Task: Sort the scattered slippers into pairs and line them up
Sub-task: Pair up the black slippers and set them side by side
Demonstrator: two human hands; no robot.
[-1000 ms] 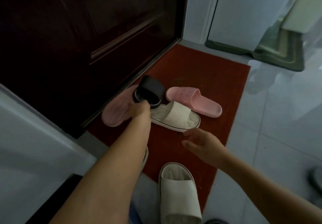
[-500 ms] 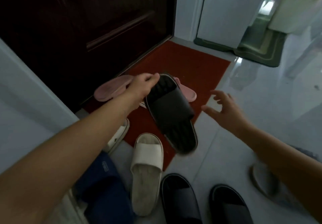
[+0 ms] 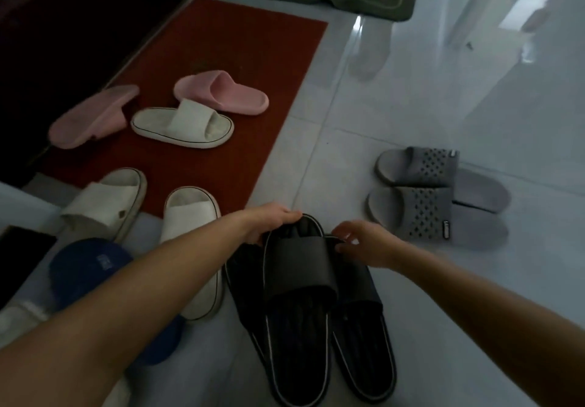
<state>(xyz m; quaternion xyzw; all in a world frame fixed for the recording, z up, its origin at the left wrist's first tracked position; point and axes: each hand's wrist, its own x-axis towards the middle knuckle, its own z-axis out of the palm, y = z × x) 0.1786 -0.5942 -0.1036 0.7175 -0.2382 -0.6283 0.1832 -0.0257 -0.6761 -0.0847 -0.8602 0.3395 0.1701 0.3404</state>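
Now your left hand (image 3: pixel 269 224) curls its fingers round the black slipper's (image 3: pixel 299 267) toe, your right hand (image 3: pixel 367 245) pinches its strap; it lies atop two dark slippers (image 3: pixel 361 337) on the tiles (image 3: pixel 348 159).

black slipper (image 3: pixel 299 267) (left hand (image 3: pixel 269 224) — right hand (image 3: pixel 364 243))

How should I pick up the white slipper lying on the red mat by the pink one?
Pinch its wide strap from above. The white slipper lies sole-down, so the strap arches up, and the pink slipper crowds its far side.
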